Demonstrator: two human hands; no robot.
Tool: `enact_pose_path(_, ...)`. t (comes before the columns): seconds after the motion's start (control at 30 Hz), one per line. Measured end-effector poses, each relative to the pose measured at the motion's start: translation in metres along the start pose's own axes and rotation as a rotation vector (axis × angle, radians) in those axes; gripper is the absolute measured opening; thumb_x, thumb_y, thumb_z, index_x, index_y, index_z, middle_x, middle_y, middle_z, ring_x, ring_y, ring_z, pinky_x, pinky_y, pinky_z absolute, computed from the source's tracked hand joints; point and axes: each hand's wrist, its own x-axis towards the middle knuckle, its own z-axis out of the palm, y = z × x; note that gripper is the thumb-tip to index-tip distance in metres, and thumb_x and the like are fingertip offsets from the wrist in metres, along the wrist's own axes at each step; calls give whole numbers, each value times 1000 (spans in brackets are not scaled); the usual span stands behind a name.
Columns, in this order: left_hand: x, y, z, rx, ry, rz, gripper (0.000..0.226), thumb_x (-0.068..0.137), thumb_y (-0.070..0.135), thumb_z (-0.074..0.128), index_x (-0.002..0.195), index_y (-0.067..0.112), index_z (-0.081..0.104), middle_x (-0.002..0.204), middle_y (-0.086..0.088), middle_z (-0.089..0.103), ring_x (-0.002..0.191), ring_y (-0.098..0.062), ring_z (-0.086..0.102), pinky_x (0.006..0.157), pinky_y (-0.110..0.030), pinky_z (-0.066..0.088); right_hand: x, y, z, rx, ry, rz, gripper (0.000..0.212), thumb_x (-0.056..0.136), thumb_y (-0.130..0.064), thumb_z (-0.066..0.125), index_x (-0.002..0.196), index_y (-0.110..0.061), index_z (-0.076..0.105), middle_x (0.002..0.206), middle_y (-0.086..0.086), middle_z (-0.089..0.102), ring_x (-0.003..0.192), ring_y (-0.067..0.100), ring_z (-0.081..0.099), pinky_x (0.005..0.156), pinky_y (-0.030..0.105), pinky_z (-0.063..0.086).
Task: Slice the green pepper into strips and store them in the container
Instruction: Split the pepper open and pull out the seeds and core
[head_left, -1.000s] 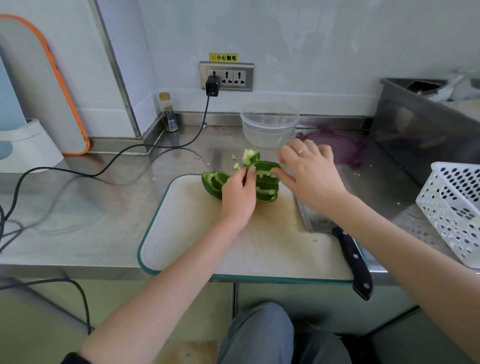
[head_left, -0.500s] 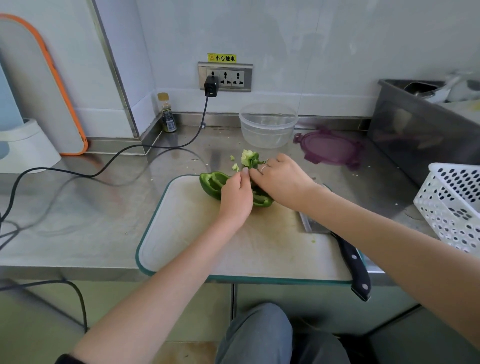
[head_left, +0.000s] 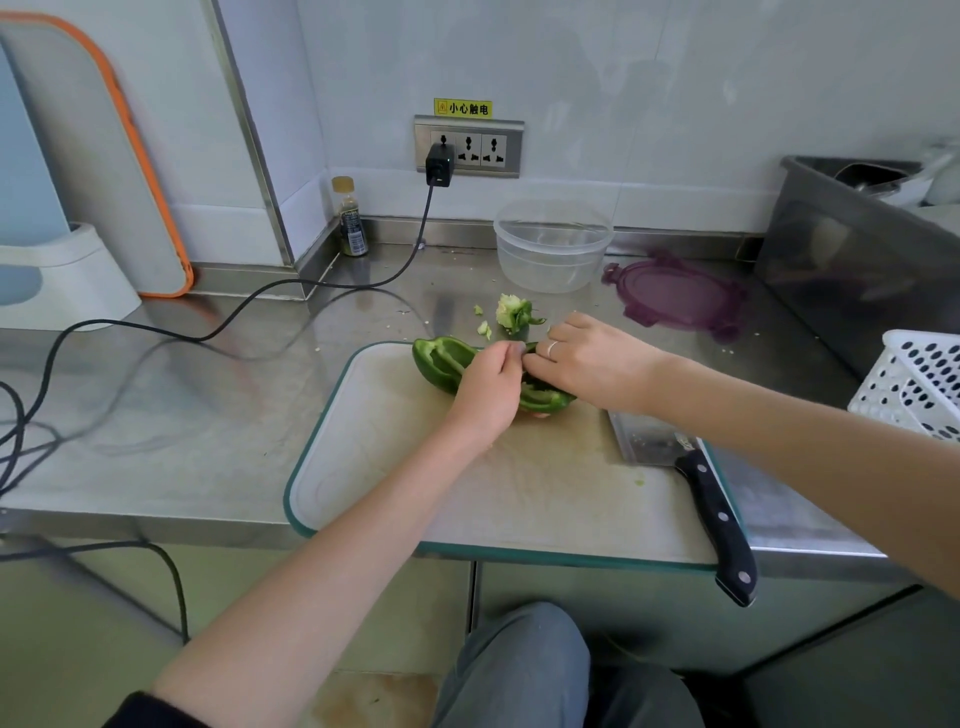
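- Both hands meet over the far edge of the board (head_left: 363, 499): the left hand (head_left: 488, 397) has its fingers curled onto the pepper (head_left: 441, 364), fingertips pinching at its upper rim, while the right hand (head_left: 587, 364) reaches in from the right with fingers bent down into the cut-open flesh. It looks like the inner ribs or seeds are being picked out; exactly what the right fingertips hold is hidden.
- Pepper: opened up, lying at the back of the board, one half showing left of the left hand, another piece showing under the right wrist. It is not yet in strips.
- Core (head_left: 511, 312) and a few scraps lie on the worktop (head_left: 156, 415) just beyond the board.
- Container (head_left: 553, 244) stands open near the wall, nothing visible in it, with its purple lid (head_left: 675, 293) beside it on the right.
- Knife (head_left: 711, 509) lies on the board's right edge, handle overhanging the worktop's front, under the right forearm.
- Risks, as I judge them: the forearm drawing back could catch the handle and tip the knife off; a hard tug could tear the flesh unevenly or flick seeds about.
- Pose: both forearms stretch forward and converge, with the wrists low and both palms turned down.
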Motion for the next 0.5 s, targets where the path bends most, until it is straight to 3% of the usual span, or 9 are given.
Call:
enact_pose_path(0.07, 2, 0, -1, -78, -26, -46, 35, 102, 17, 34, 72, 10, 50, 67, -2, 46, 63, -15, 52, 53, -20, 49, 1, 3, 2, -12, 10, -64, 16, 73, 7, 52, 77, -5, 62, 56, 4, 53, 51, 23, 51, 54, 30, 46)
enact_pose_path(0.1, 3, -1, -2, -119, -52, -69, 34, 102, 17, 34, 80, 0, 54, 73, -9, 50, 70, -25, 59, 59, -32, 57, 1, 4, 4, -24, 16, -87, 18, 76, 7, 49, 77, -5, 62, 56, 4, 54, 51, 22, 51, 54, 31, 46)
enact_pose_path(0.17, 5, -1, -2, -137, -63, -91, 35, 102, 18, 35, 90, -8, 56, 81, -16, 53, 85, -42, 62, 70, -50, 57, 2, 6, 8, -53, 26, -118, 21, 79, 7, 44, 77, -5, 61, 56, 4, 53, 53, 22, 51, 56, 31, 46)
enact_pose_path(0.2, 6, -1, -2, -121, -56, -89, 35, 101, 18, 35, 87, -6, 56, 80, -16, 54, 87, -43, 62, 74, -52, 56, 3, 6, 10, -65, 28, -131, 22, 80, 8, 43, 77, -6, 60, 57, 4, 53, 54, 23, 50, 57, 31, 47)
enact_pose_path(0.27, 7, -2, 0, -66, -29, -73, 34, 101, 19, 35, 73, 8, 51, 72, -7, 51, 74, -29, 59, 70, -39, 53, 4, 7, 11, -81, 34, -149, 21, 81, 8, 45, 76, -5, 60, 58, 5, 54, 55, 23, 50, 59, 31, 47)
enact_pose_path(0.33, 6, 1, 2, -14, 4, -56, 36, 102, 18, 34, 67, 17, 44, 65, 2, 44, 62, -12, 44, 57, -25, 37, 3, 6, 11, -89, 47, -158, 20, 82, 8, 46, 76, -5, 61, 59, 6, 55, 56, 23, 51, 60, 31, 48)
enact_pose_path(0.4, 5, 1, 3, 1, 10, -55, 36, 102, 18, 34, 66, 19, 41, 63, 3, 41, 59, -9, 39, 54, -25, 31, 3, 7, 8, -74, 56, -170, 24, 84, 8, 43, 75, -4, 61, 60, 7, 56, 56, 23, 51, 61, 32, 49)
enact_pose_path(0.5, 6, -1, 1, -24, 14, -48, 36, 102, 23, 34, 68, 17, 44, 63, 3, 43, 62, -12, 42, 58, -28, 33, 4, 9, 4, -68, 66, -138, 24, 85, 7, 41, 75, -6, 60, 58, 6, 54, 54, 23, 50, 59, 31, 47)
